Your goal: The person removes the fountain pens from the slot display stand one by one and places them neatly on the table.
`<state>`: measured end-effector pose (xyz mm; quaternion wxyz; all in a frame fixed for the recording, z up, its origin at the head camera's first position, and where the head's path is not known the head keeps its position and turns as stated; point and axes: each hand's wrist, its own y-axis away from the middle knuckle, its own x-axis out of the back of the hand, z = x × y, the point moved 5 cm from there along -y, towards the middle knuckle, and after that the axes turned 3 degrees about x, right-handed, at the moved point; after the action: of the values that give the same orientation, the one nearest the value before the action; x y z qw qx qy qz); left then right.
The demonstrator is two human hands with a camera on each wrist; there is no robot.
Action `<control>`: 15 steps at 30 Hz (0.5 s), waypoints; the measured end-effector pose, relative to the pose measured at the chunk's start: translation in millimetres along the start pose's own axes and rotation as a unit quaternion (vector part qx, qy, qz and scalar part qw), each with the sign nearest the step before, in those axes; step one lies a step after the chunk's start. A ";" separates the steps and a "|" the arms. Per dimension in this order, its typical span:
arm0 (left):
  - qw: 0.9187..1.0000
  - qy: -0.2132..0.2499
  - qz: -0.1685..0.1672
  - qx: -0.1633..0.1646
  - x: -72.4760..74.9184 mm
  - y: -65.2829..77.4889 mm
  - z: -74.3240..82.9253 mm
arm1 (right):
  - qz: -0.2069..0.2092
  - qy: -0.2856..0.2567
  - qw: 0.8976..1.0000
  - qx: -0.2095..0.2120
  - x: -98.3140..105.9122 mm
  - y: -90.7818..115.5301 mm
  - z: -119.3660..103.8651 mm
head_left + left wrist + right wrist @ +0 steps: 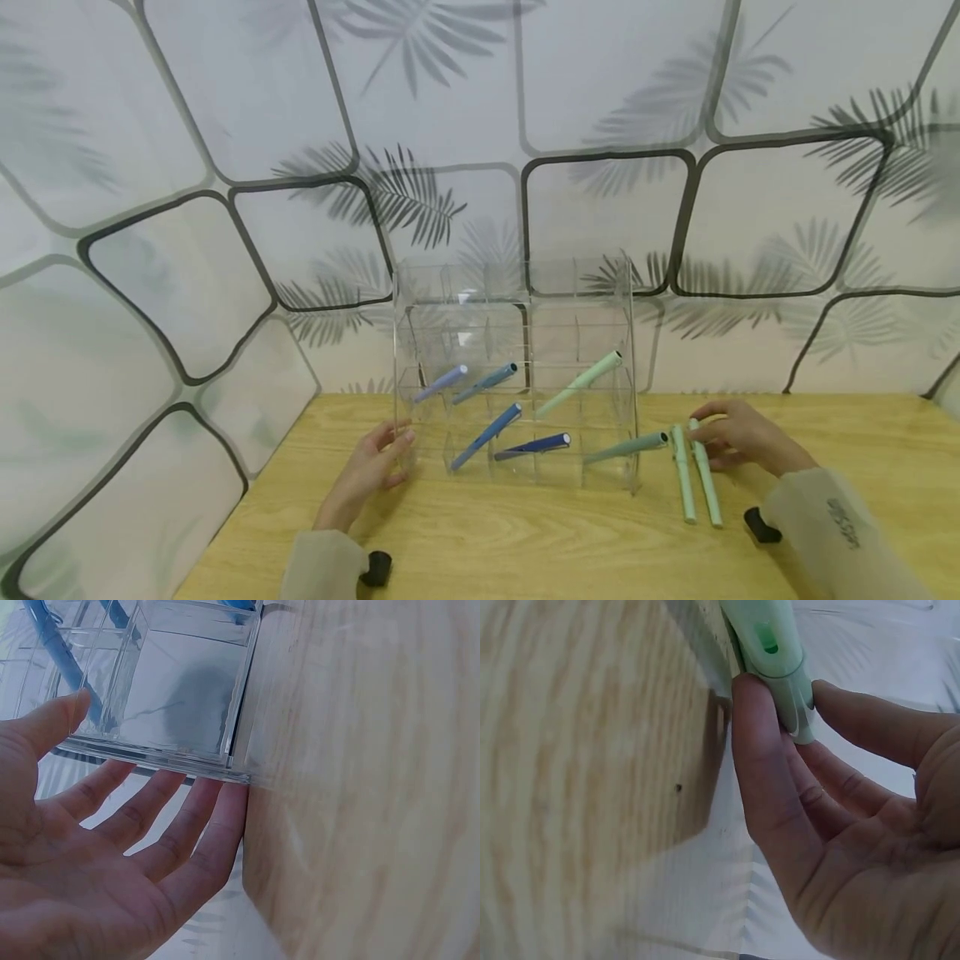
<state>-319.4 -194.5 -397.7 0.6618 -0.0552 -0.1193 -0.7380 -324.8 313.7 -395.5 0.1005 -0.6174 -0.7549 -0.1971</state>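
Observation:
A clear acrylic pen rack point(555, 331) stands on the table, with blue, violet and green pens leaning in its lower compartments. My left hand point(369, 464) is at the rack's left side. In the left wrist view, loosely extended fingers point(217, 825) touch the side panel, and the thumb lies over the front. To the rack's right, two light green pens lie side by side, a left pen point(683, 475) and a right pen point(706, 475). My right hand point(738, 437) pinches the end of the right pen between thumb and fingers, as the right wrist view shows close up.
A pale green pen point(577, 384) slants in a right-hand compartment, and a grey-green pen point(630, 447) sticks out past the rack's lower right. A dark blue pen point(532, 447) sits in the bottom row. Behind the wooden table point(600, 550) hangs a leaf-patterned cloth point(607, 225).

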 end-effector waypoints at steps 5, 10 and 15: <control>1.000 -0.001 -0.001 0.001 0.7 0.3 1.0 | -0.001 0.003 1.000 -0.005 -2.5 -1.6 -1.4; 1.000 -0.001 -0.005 0.001 0.3 0.2 0.5 | -0.004 0.022 1.000 -0.003 -4.8 -1.3 -3.5; 1.000 -0.003 -0.002 -0.001 1.9 1.8 -1.5 | -0.001 0.030 1.000 0.001 -6.1 -1.6 -2.5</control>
<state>-317.7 -196.8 -398.5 0.6601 -0.0577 -0.1208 -0.7392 -325.3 307.0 -395.9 0.1233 -0.6101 -0.7527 -0.2144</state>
